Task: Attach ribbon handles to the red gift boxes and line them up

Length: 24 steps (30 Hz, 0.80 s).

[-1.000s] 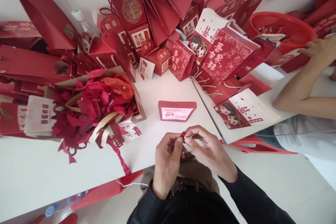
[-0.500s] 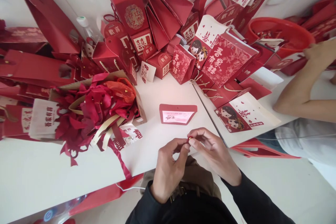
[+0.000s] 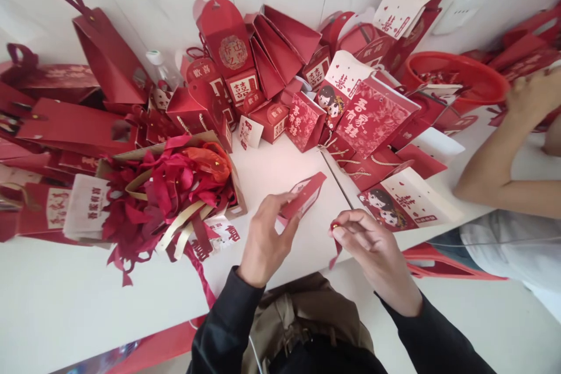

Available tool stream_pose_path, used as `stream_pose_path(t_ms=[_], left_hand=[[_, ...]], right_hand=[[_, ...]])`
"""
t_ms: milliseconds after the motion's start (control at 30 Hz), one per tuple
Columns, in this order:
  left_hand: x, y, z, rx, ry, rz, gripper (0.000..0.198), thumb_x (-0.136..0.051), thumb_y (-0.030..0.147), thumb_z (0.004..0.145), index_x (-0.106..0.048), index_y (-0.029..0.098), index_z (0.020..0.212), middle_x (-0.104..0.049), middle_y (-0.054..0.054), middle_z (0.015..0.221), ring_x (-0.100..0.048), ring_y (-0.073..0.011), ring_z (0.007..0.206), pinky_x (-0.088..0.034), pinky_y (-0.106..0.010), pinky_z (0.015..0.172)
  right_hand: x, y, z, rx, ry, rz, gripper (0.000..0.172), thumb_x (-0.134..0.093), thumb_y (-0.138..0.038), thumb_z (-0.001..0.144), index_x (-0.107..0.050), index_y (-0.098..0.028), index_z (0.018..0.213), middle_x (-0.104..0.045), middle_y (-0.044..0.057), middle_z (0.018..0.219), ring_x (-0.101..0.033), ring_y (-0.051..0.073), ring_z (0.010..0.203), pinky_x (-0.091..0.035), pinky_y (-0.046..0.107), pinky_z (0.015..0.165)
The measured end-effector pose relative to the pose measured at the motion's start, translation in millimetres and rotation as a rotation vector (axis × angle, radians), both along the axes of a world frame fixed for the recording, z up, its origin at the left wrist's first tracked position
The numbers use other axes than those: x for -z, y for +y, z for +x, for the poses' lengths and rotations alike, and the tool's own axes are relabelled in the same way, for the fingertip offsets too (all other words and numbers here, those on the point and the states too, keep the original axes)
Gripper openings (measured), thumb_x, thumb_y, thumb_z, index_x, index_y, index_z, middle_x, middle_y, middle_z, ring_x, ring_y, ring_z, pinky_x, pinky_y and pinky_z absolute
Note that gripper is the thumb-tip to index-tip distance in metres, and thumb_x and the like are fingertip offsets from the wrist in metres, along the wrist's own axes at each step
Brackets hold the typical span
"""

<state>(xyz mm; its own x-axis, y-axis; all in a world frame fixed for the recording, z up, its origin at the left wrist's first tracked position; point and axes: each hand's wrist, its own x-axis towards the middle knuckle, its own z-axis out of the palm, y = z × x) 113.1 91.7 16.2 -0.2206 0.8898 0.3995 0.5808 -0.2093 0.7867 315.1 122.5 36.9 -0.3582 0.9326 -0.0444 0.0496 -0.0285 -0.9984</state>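
My left hand [image 3: 265, 239] grips a flat red paper bag [image 3: 304, 194] by its near end and holds it tilted just above the white table [image 3: 65, 298]. My right hand [image 3: 368, 245] is closed in a pinch on a small gold stud with a red ribbon strip [image 3: 335, 245] hanging below the fingers. The two hands are apart, the right one at the table's front edge. A heap of red and cream ribbon handles [image 3: 170, 187] lies on brown paper to the left of my left hand.
Many red gift bags and boxes [image 3: 307, 82] crowd the back of the table. Flat bags with cartoon prints [image 3: 407, 201] lie to the right. Another person's arm [image 3: 504, 140] reaches toward a red basin [image 3: 456, 67] at the far right.
My hands have come apart. The left hand has picked the flat red bag up off the table; the right hand keeps the small stud and ribbon. The view has shifted slightly.
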Motion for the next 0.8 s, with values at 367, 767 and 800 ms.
stream_pose_path(t_ms=[367,767,800], left_hand=[[5.3,-12.0,20.9,0.025,0.115,0.104,0.018,-0.055,0.009,0.096,-0.064,0.018,0.109,-0.068,-0.009,0.102,-0.065,-0.0210,0.095,-0.056,-0.035,0.084],[6.8,-10.7,24.4,0.049,0.107,0.090,0.023,-0.055,0.007,0.094,-0.067,0.017,0.110,-0.067,-0.008,0.096,-0.060,-0.0207,0.088,-0.054,-0.034,0.077],[6.8,-10.8,24.5,0.047,0.116,0.090,0.021,-0.056,0.008,0.094,-0.067,0.017,0.110,-0.067,-0.008,0.096,-0.060,-0.0205,0.087,-0.053,-0.034,0.076]], right_hand=[[-10.0,26.0,-16.8,-0.017,0.032,0.017,0.023,-0.082,-0.045,0.091,-0.074,-0.024,0.098,-0.070,0.003,0.086,-0.069,0.023,0.083,-0.060,0.034,0.082],[-12.9,29.2,-4.5,-0.150,0.072,-0.071,0.033,-0.085,-0.032,0.087,-0.075,-0.026,0.118,-0.075,0.005,0.105,-0.070,0.023,0.103,-0.059,0.033,0.093],[-13.4,29.3,-3.2,-0.158,0.070,-0.058,0.033,-0.086,-0.032,0.087,-0.075,-0.026,0.118,-0.075,0.005,0.107,-0.070,0.024,0.105,-0.059,0.033,0.093]])
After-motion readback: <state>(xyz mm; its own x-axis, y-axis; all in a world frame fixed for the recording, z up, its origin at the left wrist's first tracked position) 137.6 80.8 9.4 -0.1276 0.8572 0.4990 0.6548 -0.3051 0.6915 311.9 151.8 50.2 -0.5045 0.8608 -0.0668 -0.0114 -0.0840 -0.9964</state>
